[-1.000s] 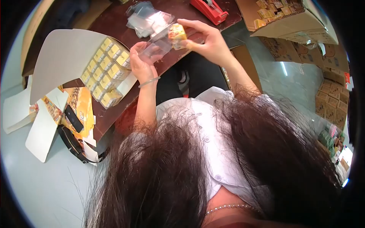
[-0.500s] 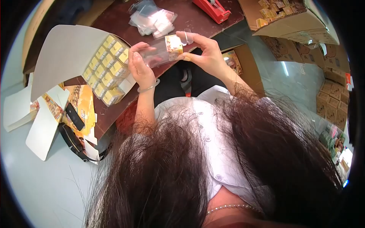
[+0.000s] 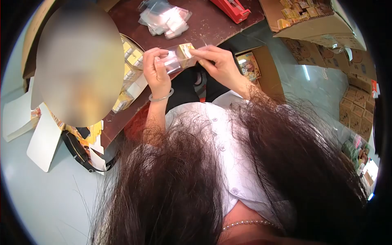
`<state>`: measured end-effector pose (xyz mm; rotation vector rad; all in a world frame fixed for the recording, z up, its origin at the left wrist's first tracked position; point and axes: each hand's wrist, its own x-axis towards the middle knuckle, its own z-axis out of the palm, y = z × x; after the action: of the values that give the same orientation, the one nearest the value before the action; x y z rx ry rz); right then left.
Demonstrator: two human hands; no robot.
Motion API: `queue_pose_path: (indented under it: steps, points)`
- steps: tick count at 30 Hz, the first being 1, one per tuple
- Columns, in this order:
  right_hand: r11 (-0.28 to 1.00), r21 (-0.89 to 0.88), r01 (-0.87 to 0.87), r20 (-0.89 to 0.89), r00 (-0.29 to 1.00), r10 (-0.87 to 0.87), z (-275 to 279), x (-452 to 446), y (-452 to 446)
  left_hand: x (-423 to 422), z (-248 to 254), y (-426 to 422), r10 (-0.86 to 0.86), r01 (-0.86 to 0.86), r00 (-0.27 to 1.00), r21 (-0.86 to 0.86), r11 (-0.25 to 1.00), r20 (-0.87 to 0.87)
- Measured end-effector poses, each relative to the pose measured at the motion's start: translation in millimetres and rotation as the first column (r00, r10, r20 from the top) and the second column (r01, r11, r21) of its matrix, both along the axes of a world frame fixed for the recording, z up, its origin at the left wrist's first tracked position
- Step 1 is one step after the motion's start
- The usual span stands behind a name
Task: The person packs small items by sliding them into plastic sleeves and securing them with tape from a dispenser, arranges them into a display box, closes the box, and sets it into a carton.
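Observation:
My left hand [image 3: 157,71] grips a clear plastic sleeve [image 3: 171,61] above the table's front edge. At the sleeve's right end sits a small yellow box [image 3: 186,52], partly or wholly inside it; which cannot be made out. The fingers of my right hand [image 3: 218,63] are closed against that end and touch the box. Flat clear sleeves [image 3: 165,20] lie in a loose pile on the table beyond my hands. Left of my left hand, small yellow boxes [image 3: 134,58] stand in rows in a white carton, largely hidden by a blurred patch.
A red tape dispenser [image 3: 233,10] rests on the dark red table [image 3: 200,33]. An open carton [image 3: 318,26] of small yellow boxes stands at the upper right. Another open carton [image 3: 269,71] is below it. Stacked boxes [image 3: 355,108] stand far right. A black strap [image 3: 77,153] hangs at the left.
The small box has gone from upright in my right fingers to the sleeve's end. My right fingers have closed in against it. A blurred patch now covers much of the white carton.

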<state>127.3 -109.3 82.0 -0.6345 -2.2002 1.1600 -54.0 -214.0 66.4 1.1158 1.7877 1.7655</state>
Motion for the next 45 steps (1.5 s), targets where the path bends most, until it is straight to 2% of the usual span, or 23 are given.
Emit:
queue_pose_path:
  steps: [5, 7, 9, 13, 15, 17, 18, 20, 21, 24, 25, 27, 28, 29, 30, 31, 34, 35, 37, 41, 42, 43, 45]
  points:
    - [0.968, -0.228, -0.102, -0.040, 0.995, 0.095, 1.0, 5.4, 6.8, -9.6, -17.8, 0.0, 0.012, -0.005, 0.993, 0.061, 0.998, -0.119]
    - [0.581, -0.740, -0.339, -0.302, 0.939, 0.162, 3.3, 12.3, 12.0, -4.9, -18.5, -2.9, -0.013, 0.015, 0.998, 0.035, 0.999, -0.068]
    - [0.492, -0.836, -0.244, -0.132, 0.959, 0.251, 2.5, 14.3, 10.9, 14.8, -16.8, 5.2, -0.081, 0.091, 0.990, 0.086, 0.992, -0.116]
    - [0.650, -0.668, -0.363, -0.137, 0.918, 0.372, 4.1, 8.9, 28.0, 39.9, -9.5, 3.0, -0.204, 0.190, 0.896, 0.075, 0.979, 0.395]
    - [0.618, -0.513, -0.595, -0.101, 0.757, 0.645, 9.2, 0.3, 59.7, 30.8, -17.5, -0.2, -0.271, 0.227, 0.841, 0.149, 0.963, 0.469]
    - [0.566, -0.486, -0.666, -0.056, 0.670, 0.740, 5.5, -15.6, 69.5, 8.3, -18.6, -6.5, -0.353, 0.483, 0.663, -0.017, 0.876, 0.661]
    - [0.507, -0.459, -0.729, -0.051, 0.592, 0.805, -3.8, -24.7, 71.5, -7.7, -25.0, -7.4, -0.436, 0.609, 0.514, 0.043, 0.792, 0.739]
    - [0.438, -0.371, -0.818, -0.055, 0.491, 0.870, 9.4, -41.3, 77.0, -18.0, -30.0, -10.1, -0.433, 0.632, 0.483, 0.039, 0.774, 0.761]
    - [0.369, -0.493, -0.788, -0.015, 0.432, 0.902, 13.8, -45.7, 83.2, -21.0, -32.1, -10.3, -0.449, 0.629, 0.484, 0.058, 0.776, 0.751]
    - [0.019, -0.618, -0.786, -0.159, 0.148, 0.976, 24.6, -65.8, 108.9, -18.6, -35.9, -5.7, -0.505, 0.687, 0.425, 0.096, 0.721, 0.751]
    - [-0.061, -0.509, -0.859, -0.245, 0.076, 0.966, 28.4, -78.5, 126.1, -17.6, -36.9, -3.4, -0.504, 0.709, 0.376, 0.109, 0.697, 0.778]
    - [0.301, -0.529, -0.793, 0.014, 0.347, 0.938, 50.2, -101.7, 198.8, -8.8, -37.7, 11.4, -0.468, 0.631, 0.656, -0.089, 0.771, 0.592]
    - [0.595, -0.333, -0.732, 0.071, 0.610, 0.789, 39.0, -118.5, 238.6, 2.8, -38.0, 22.9, -0.386, 0.478, 0.754, -0.041, 0.877, 0.532]
    - [0.744, -0.372, -0.555, 0.124, 0.764, 0.633, 31.8, -135.8, 281.5, 5.8, -57.9, 32.3, -0.319, 0.361, 0.848, -0.020, 0.932, 0.423]
    - [0.922, -0.087, -0.376, 0.236, 0.892, 0.386, -6.0, -155.3, 343.2, 5.3, -71.3, 36.9, -0.242, 0.278, 0.925, -0.090, 0.956, 0.292]
    - [0.862, 0.484, -0.152, 0.455, 0.885, -0.099, -14.6, -165.7, 376.6, 4.3, -79.8, 40.7, -0.160, 0.181, 0.976, -0.143, 0.973, 0.148]
    - [0.832, 0.555, -0.012, 0.531, 0.775, -0.342, -27.3, -196.0, 423.6, 3.8, -85.9, 47.8, -0.128, 0.172, 0.970, -0.210, 0.962, 0.208]
    - [0.783, 0.622, -0.002, 0.512, 0.757, -0.405, -42.1, -204.5, 430.8, 4.4, -87.8, 47.7, -0.144, 0.210, 0.916, -0.141, 0.968, 0.375]
    - [0.733, 0.681, 0.003, 0.489, 0.743, -0.458, -68.0, -223.1, 446.7, 3.2, -69.1, 50.6, -0.137, 0.163, 0.983, -0.250, 0.954, 0.120]
    - [0.767, 0.640, 0.046, 0.494, 0.740, -0.456, -71.6, -228.7, 435.0, 2.7, -84.3, 47.6, -0.126, 0.127, 0.992, -0.157, 0.979, 0.016]
    - [0.941, 0.309, 0.137, 0.427, 0.864, -0.266, -61.6, -219.4, 423.6, 2.3, -88.0, 46.7, -0.128, 0.154, 0.979, -0.162, 0.975, 0.161]
    - [0.987, -0.072, 0.146, 0.274, 0.954, -0.121, -51.1, -211.1, 410.5, 2.1, -92.1, 47.7, -0.128, 0.182, 0.945, -0.161, 0.970, 0.302]
    - [0.969, -0.118, 0.217, 0.273, 0.945, -0.179, -60.4, -195.5, 387.3, 2.0, -106.1, 47.9, -0.145, 0.187, 0.944, -0.118, 0.975, 0.295]
